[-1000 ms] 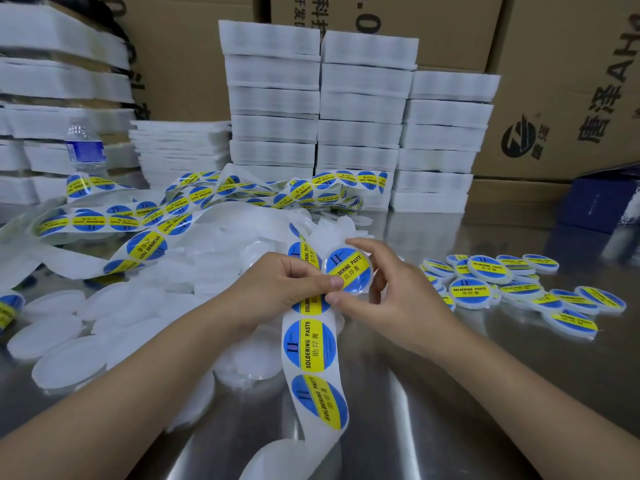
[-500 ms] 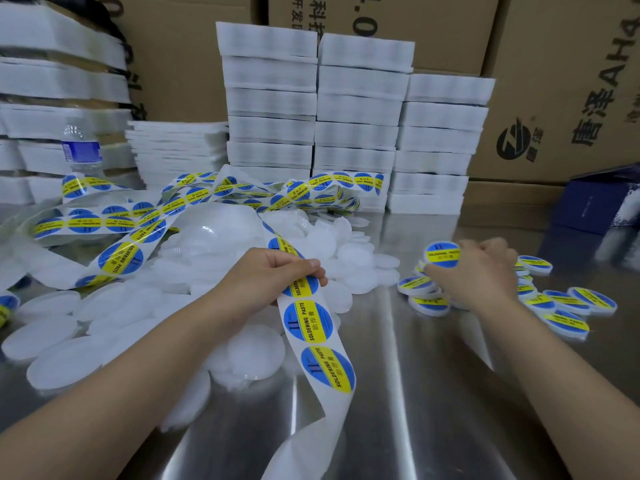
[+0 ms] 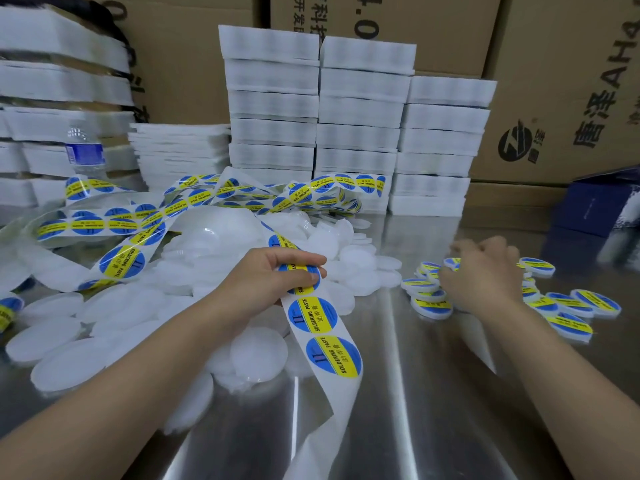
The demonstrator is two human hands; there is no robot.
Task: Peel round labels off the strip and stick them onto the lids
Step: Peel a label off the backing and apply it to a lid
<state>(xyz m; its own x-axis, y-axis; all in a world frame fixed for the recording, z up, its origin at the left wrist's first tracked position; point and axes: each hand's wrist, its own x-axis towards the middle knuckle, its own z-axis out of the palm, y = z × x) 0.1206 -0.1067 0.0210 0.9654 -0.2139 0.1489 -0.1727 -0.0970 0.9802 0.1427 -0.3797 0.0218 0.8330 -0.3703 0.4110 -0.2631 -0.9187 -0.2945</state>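
Grips the label strip (image 3: 313, 315) in the left hand (image 3: 273, 271), fingers curled over one blue-and-yellow label, thumb underneath. Trails from that grip two ways: back in loops over the heap of plain white lids (image 3: 258, 355), and down toward the near edge of the steel table (image 3: 433, 393), with two whole labels just below the fingers, then bare backing. Reaches with the right hand (image 3: 485, 275) onto the cluster of labelled lids (image 3: 431, 306), well apart from the strip; too blurred to tell whether holding a lid or only touching. Behind, stacked foam trays (image 3: 360, 109) and cardboard boxes (image 3: 571, 98). Cannot tell what lies in the blue box (image 3: 602, 206).
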